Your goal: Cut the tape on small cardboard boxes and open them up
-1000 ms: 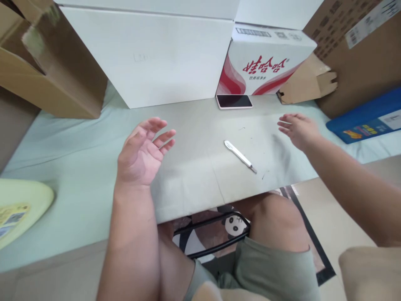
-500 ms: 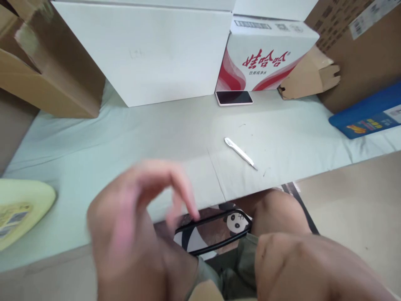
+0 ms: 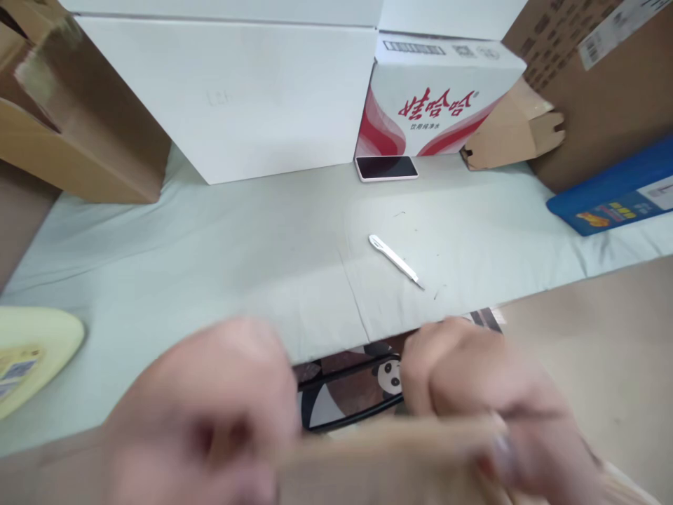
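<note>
A piece of brown cardboard [image 3: 383, 466], blurred and cut off by the bottom edge, lies low in front of me. My right hand [image 3: 473, 400] is closed on its right end, with the thumb at the cardboard's upper edge. My left hand [image 3: 210, 414] is curled at the left end and seems to grip it, though motion smears the fingers. Beyond both hands, a white craft knife [image 3: 395, 261] rests on the pale green cloth [image 3: 273, 252], its tip pointing toward the near right.
A phone [image 3: 387, 168] lies before a white and red carton [image 3: 436, 98]. Large white boxes [image 3: 226, 98] stand at the back, brown cartons [image 3: 105, 119] at left. A blue box [image 3: 615, 196] is at right, a yellow-green container [image 3: 36, 358] at left. Below the edge shows a panda-print item [image 3: 389, 377].
My left hand has gone from loosely curled fingers to a closed grip, lower down. My right hand has come into view, and the cardboard has risen between them. The knife lies still.
</note>
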The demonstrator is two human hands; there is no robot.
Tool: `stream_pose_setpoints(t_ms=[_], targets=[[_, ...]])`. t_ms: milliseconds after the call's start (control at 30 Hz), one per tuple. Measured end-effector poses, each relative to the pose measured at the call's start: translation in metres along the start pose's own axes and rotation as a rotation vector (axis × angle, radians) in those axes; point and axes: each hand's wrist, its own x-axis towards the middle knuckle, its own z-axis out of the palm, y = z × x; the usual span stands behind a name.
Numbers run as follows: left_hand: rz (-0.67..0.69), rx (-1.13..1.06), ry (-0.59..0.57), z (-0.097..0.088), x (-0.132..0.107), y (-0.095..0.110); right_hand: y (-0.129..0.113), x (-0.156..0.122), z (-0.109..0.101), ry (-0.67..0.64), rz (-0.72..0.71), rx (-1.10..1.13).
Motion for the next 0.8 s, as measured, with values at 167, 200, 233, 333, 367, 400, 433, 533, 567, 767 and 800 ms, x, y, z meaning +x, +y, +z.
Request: stream_pose_setpoints(t_ms=[167,200,233,333,367,400,433,533,567,767,800], targets=[[-0.008,-0.312,-0.234,-0.017,0.032,-0.023,0.036,0.024,-0.011,-0.058,-0.115,0.393],[-0.024,-0.329,-0.257,-0.018,0.035,-0.027,0.04,0.026,-0.013,-0.06,-0.112,0.412],[-0.039,-0.326,-0.277,-0.018,0.037,-0.03,0.043,0.027,-0.015,-0.068,-0.115,0.428],[-0.076,-0.316,-0.29,-0.015,0.037,-0.027,0.044,0.027,-0.019,-0.105,-0.135,0.463],[-0.102,-0.313,-0.286,-0.013,0.037,-0.023,0.044,0.027,-0.02,-0.114,-0.135,0.463],[-0.14,-0.308,-0.279,-0.01,0.036,-0.018,0.044,0.027,-0.022,-0.114,-0.132,0.456],[-0.188,-0.301,-0.275,-0.006,0.037,-0.013,0.044,0.027,-0.022,-0.107,-0.124,0.438],[-0.341,-0.296,-0.255,0.009,0.039,0.004,0.044,0.027,-0.024,-0.095,-0.09,0.367],[-0.387,-0.297,-0.228,0.014,0.041,0.009,0.044,0.027,-0.024,-0.095,-0.091,0.361],[-0.499,-0.237,-0.171,0.03,0.046,0.018,0.048,0.03,-0.022,-0.136,-0.121,0.382],[-0.486,-0.228,-0.202,0.03,0.047,0.017,0.049,0.03,-0.022,-0.155,-0.121,0.374]])
